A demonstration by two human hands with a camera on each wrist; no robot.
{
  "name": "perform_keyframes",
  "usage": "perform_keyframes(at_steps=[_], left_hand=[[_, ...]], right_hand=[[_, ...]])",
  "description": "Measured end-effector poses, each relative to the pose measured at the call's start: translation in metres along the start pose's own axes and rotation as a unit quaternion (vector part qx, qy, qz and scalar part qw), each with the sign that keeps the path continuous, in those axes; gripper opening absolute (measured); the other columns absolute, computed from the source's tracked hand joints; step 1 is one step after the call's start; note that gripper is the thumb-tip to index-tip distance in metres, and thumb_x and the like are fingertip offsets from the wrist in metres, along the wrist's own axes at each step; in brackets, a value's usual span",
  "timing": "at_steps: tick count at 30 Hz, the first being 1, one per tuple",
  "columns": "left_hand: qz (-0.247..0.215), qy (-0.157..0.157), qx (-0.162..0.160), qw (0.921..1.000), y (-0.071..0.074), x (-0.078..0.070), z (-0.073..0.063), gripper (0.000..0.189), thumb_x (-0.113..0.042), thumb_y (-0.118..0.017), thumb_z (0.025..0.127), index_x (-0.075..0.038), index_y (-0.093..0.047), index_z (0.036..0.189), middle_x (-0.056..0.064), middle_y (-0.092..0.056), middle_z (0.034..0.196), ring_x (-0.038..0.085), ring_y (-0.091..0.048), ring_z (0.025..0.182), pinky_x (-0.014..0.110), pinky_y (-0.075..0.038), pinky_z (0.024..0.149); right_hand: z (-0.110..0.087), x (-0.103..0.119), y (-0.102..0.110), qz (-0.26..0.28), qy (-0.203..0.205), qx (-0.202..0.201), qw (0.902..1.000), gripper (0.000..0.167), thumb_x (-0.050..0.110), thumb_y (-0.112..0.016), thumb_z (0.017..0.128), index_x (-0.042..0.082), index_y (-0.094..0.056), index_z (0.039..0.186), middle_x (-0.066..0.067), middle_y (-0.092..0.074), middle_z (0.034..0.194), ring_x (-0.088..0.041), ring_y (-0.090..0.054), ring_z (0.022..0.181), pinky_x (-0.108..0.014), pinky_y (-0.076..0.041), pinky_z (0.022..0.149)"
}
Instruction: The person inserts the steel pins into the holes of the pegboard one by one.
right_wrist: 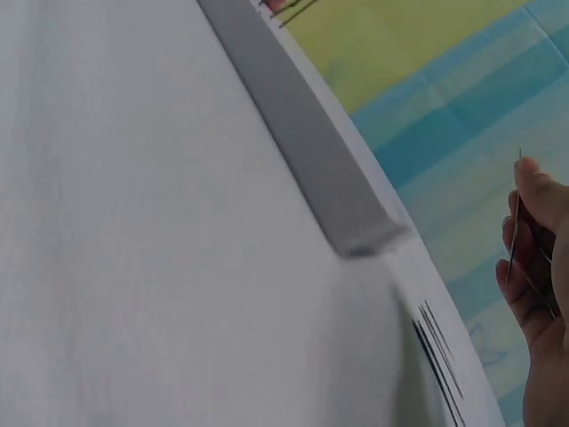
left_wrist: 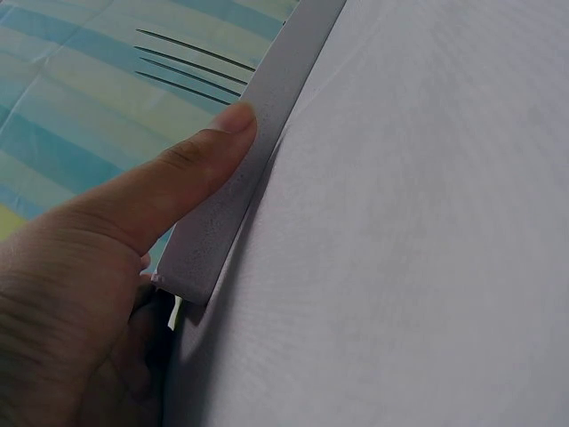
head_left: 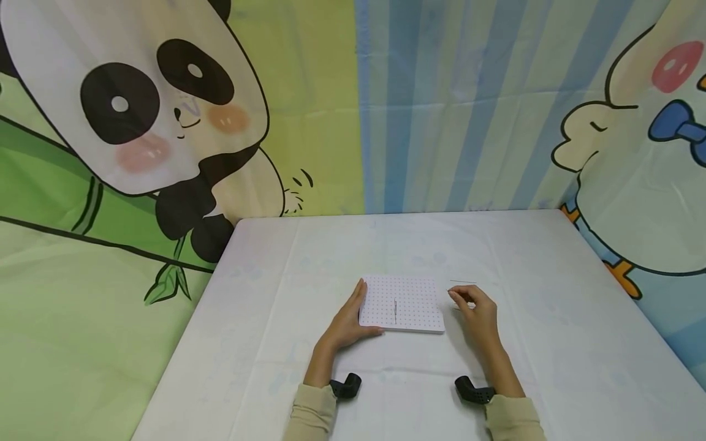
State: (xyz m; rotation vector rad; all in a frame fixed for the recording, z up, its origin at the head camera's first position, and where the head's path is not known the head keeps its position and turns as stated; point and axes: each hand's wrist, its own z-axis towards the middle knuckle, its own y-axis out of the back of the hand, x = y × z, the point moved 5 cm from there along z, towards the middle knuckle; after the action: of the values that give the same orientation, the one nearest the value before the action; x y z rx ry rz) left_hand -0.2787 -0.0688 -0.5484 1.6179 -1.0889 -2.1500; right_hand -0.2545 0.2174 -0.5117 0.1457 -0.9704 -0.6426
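Wearing beige sleeves (head_left: 311, 407) with a black device (head_left: 346, 387) on each wrist, a person works at a white table (head_left: 397, 401). Nearest is the left hand (head_left: 346, 321), spread round the near left corner of a white board (head_left: 421, 291), thumb pressed along the near edge and fingers along the left. The board lies flat on the table between the hands. Just beyond its right side, the right hand (head_left: 480, 313) pinches a thin needle (right_wrist: 515, 233) between thumb and fingertips, off the board. Behind the board and table hangs a cartoon-printed cloth (head_left: 430, 122).

Four standing needles (left_wrist: 193, 67) are already up in the board. Several loose needles (right_wrist: 434, 372) lie on the table to the right, so the work looks part done: the pinched one and those lying there seem left over, and most of the holes carry nothing.

From the head, the upright needles merge into one thin streak; the left wrist view separates them. The right wrist view shows the loose ones as a bunch, partly hidden from above by the hand, and more thin lines across the palm, perhaps needles too; I cannot tell. Only the head view shows the holes.
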Motion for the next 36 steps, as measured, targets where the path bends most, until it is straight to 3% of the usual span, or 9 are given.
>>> perform_keyframes(at_steps=[5, 12, 15, 23, 36], left_hand=[[-0.002, 0.002, 0.003, 1.0, 0.0, 0.001, 0.0, 0.118, -0.044, -0.082, 0.063, -0.005, -0.009, 0.148, 0.006, -0.004, 0.155, 0.019, -0.008, 0.139, 0.04, -0.019, 0.109], [-0.005, 0.007, 0.004, 1.0, -0.001, 0.001, 0.0, 0.118, -0.044, -0.082, 0.063, -0.006, -0.009, 0.148, 0.005, -0.003, 0.155, 0.018, -0.007, 0.139, 0.039, -0.018, 0.11], [-0.003, 0.007, 0.004, 1.0, -0.001, 0.0, 0.0, 0.118, -0.045, -0.081, 0.064, -0.006, -0.009, 0.148, 0.005, -0.003, 0.155, 0.019, -0.008, 0.139, 0.04, -0.019, 0.109], [-0.004, 0.007, 0.006, 1.0, 0.0, 0.001, 0.0, 0.118, -0.046, -0.081, 0.064, -0.008, -0.008, 0.148, 0.002, -0.002, 0.155, 0.017, -0.008, 0.139, 0.038, -0.019, 0.109], [-0.003, 0.003, 0.005, 1.0, 0.0, 0.001, 0.0, 0.118, -0.044, -0.081, 0.064, -0.007, -0.008, 0.148, 0.004, -0.003, 0.155, 0.016, -0.008, 0.139, 0.038, -0.02, 0.109]], right_hand=[[0.008, 0.018, -0.02, 0.059, -0.008, -0.007, 0.9982, 0.007, 0.006, -0.066, 0.084, 0.002, -0.067, 0.09, -0.006, -0.066, 0.082, -0.017, -0.06, 0.067, -0.011, -0.044, 0.061], [0.01, 0.064, -0.044, 0.17, -0.002, 0.038, 0.9846, 0.01, -0.01, -0.062, 0.082, -0.013, -0.061, 0.091, -0.021, -0.064, 0.081, -0.038, -0.061, 0.067, -0.036, -0.054, 0.06], [0.008, 0.066, -0.056, 0.201, 0.015, 0.054, 0.9781, 0.009, -0.012, -0.062, 0.081, -0.014, -0.06, 0.09, -0.022, -0.063, 0.082, -0.039, -0.062, 0.069, -0.035, -0.054, 0.062], [0.004, 0.076, -0.072, 0.203, 0.062, 0.06, 0.9754, 0.011, -0.016, -0.064, 0.076, -0.013, -0.061, 0.086, -0.023, -0.063, 0.081, -0.036, -0.064, 0.071, -0.025, -0.054, 0.064], [-0.003, 0.076, -0.079, 0.191, 0.064, 0.073, 0.9768, 0.009, -0.014, -0.066, 0.076, -0.011, -0.062, 0.084, -0.019, -0.065, 0.081, -0.033, -0.065, 0.075, -0.026, -0.054, 0.065]])
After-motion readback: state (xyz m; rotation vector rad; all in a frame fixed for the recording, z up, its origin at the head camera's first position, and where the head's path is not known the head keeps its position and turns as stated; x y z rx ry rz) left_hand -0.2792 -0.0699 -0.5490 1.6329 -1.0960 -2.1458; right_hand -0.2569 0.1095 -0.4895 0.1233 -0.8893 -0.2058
